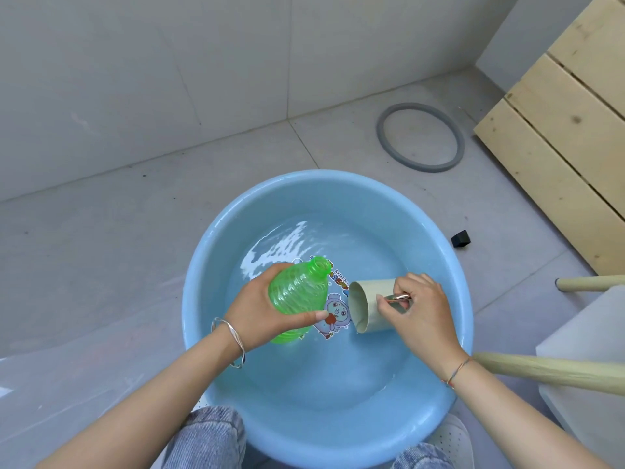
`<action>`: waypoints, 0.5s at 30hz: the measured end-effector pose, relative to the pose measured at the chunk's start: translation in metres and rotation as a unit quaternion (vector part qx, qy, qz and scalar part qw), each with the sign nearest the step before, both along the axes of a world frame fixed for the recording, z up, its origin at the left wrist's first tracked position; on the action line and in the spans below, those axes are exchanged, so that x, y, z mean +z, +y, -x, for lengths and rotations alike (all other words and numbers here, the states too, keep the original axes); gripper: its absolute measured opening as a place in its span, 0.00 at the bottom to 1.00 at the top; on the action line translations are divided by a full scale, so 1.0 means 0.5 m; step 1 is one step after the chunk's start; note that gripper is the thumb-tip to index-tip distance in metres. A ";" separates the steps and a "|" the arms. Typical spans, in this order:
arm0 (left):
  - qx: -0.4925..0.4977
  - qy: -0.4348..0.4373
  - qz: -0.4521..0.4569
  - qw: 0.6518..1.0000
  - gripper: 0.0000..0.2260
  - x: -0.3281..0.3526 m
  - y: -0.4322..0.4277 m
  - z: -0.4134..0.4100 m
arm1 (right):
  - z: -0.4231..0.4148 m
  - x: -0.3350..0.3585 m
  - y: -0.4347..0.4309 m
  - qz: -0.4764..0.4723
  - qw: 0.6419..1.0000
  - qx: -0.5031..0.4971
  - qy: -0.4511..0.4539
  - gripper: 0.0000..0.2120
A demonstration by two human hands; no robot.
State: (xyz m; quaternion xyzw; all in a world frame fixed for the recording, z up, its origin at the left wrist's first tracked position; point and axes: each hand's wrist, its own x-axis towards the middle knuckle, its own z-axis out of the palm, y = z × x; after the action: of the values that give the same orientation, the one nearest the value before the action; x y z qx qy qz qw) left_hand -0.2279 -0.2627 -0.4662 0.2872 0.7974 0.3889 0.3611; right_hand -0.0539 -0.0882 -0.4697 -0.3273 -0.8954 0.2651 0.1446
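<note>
Two things are held over the blue basin [321, 431], which stands on the floor with shallow water [338, 360] in it. The left grip [260, 309] wraps round the green bottle [297, 292] (uncapped, mouth pointing far). The right grip [419, 313] pinches the handle of the beige cup [368, 306], which is tipped on its side just right of the bottle, mouth toward it. Filling looks barely begun: the bottle seems empty, and no pour is visible.

- Round light-blue plastic basin [321, 421]: near half open.
- Ribbed green plastic bottle [297, 292] and beige cylindrical mug [372, 299] crowd its middle.
- Pale wooden pole [548, 368] bars its right edge.
</note>
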 end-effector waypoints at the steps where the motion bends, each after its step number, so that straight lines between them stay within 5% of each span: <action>1: 0.001 -0.001 0.001 1.000 0.34 0.002 0.000 -0.001 | 0.001 -0.001 -0.001 0.001 1.000 -0.002 0.001 0.28; 8: 0.002 -0.005 0.002 1.000 0.32 -0.001 -0.002 -0.001 | -0.007 0.032 0.007 0.071 0.993 -0.076 0.062 0.24; 15: 0.001 0.007 -0.004 1.000 0.40 -0.012 -0.002 0.001 | -0.017 0.097 0.023 0.220 0.940 -0.186 0.184 0.21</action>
State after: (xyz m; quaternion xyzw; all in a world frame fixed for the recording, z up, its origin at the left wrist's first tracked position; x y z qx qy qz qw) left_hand -0.2284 -0.2637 -0.4721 0.2908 0.7983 0.3906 0.3543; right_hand -0.0453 -0.0767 -0.4209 -0.4570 -0.6954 0.4799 0.2780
